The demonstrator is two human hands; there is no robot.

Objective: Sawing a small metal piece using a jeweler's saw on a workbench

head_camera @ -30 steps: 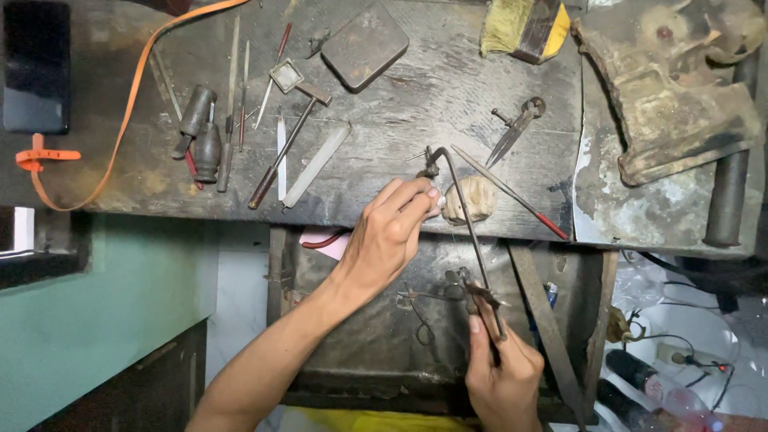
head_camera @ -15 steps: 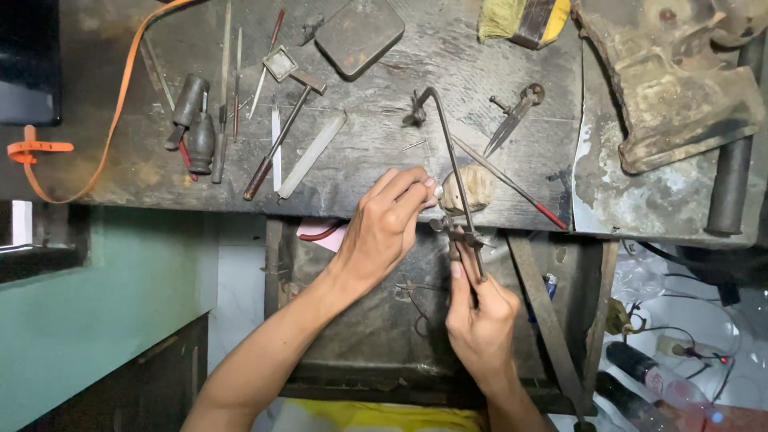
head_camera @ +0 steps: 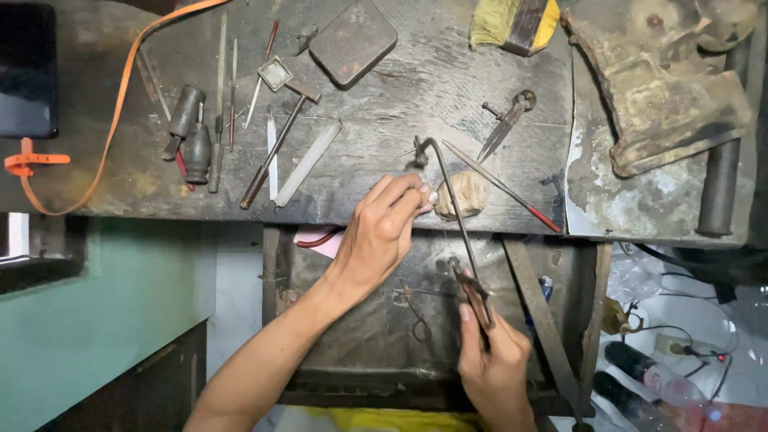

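Observation:
My right hand (head_camera: 490, 360) grips the dark handle of a thin metal frame saw (head_camera: 452, 212), which runs up from below the bench edge to the worn wooden benchtop (head_camera: 424, 88). My left hand (head_camera: 384, 228) pinches a small pale piece against the wooden bench peg (head_camera: 462, 194) at the bench's front edge, right beside the saw frame. The piece itself is mostly hidden by my fingertips.
A hammer (head_camera: 276, 144), files, gravers and a white strip (head_camera: 308, 162) lie at the left. A divider (head_camera: 504, 126) and a red-tipped rod (head_camera: 504, 188) lie near the peg. A rusty vise (head_camera: 664, 88) fills the right, an orange strap (head_camera: 104, 120) the left. A drawer tray (head_camera: 384, 320) hangs below.
The saw and my right hand slid up toward the bench, then back down again. My left hand stayed at the peg.

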